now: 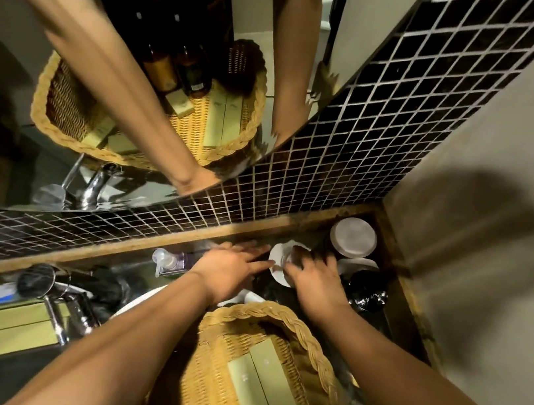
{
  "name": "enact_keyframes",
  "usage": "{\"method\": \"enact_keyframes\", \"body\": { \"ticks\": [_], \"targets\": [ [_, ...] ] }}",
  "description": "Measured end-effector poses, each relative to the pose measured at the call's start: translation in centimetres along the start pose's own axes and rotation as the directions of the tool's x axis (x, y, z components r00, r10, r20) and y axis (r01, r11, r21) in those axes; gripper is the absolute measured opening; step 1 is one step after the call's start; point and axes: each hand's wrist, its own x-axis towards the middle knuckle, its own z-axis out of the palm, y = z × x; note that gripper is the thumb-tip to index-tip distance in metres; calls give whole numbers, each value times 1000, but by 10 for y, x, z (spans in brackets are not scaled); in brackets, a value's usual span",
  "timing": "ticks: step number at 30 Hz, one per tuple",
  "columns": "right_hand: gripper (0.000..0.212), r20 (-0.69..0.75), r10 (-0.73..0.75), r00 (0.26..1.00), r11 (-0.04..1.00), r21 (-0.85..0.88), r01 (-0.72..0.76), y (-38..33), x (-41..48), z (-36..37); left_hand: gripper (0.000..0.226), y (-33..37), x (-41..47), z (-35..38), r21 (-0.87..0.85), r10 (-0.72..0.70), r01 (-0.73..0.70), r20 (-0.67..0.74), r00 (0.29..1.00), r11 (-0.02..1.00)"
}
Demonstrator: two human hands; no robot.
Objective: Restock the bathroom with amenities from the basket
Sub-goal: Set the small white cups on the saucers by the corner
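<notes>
— What are the two hands doing?

— Both reach to the back corner of the worktop (266, 290). The left hand (231, 268) is flat and open, with its fingers stretched toward a small white dish (277, 273). It holds nothing.

— And the right hand (314, 280)?

— Its fingers curl over something small and dark on that white dish. The picture is blurry there, so one cannot tell if the hand grips it or only touches it.

— What is near the hands?

— Just behind the right hand stands a jar with a round pale lid (353, 237). To the right of the hand is a shiny black pot (367, 288). To the left of the left hand sits a clear pump bottle (168, 262), close to the wooden ledge (113, 248) under the dark wall tiles (350, 166).

— Where is the basket (276, 318)?

— It is right below the hands, between the two arms. It is woven and yellow, with a braided rim. Long pale green boxes (268, 393) lie inside it.

— What else is there?

— Far to the left is a silver tap (50, 298), and more pale green boxes (7, 330) lie stacked on the worktop beside it. A mirror (20, 61) above the tiles shows the arms, the basket and some brown bottles.
</notes>
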Motion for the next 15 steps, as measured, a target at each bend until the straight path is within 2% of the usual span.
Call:
{"method": "enact_keyframes", "body": {
  "ticks": [3, 10, 13, 15],
  "targets": [
    [48, -15, -24, 1000, 1000, 8, 24, 1, 0, -2, 59, 4, 4, 3, 19, 0, 1, -12, 1000, 1000],
    [73, -102, 10, 995, 998, 58, -4, -1, -12, -1, 51, 11, 18, 8, -24, -3, 3, 3, 1000, 1000],
    [54, -132, -2, 991, 999, 41, 8, -6, -24, 5, 53, 11, 21, 11, -6, -1, 1, -5, 1000, 1000],
    [42, -74, -10, 997, 1000, -11, 9, -9, -33, 12, 52, 10, 21, 16, 13, 0, 0, 2, 1000, 1000]
  ]
}}
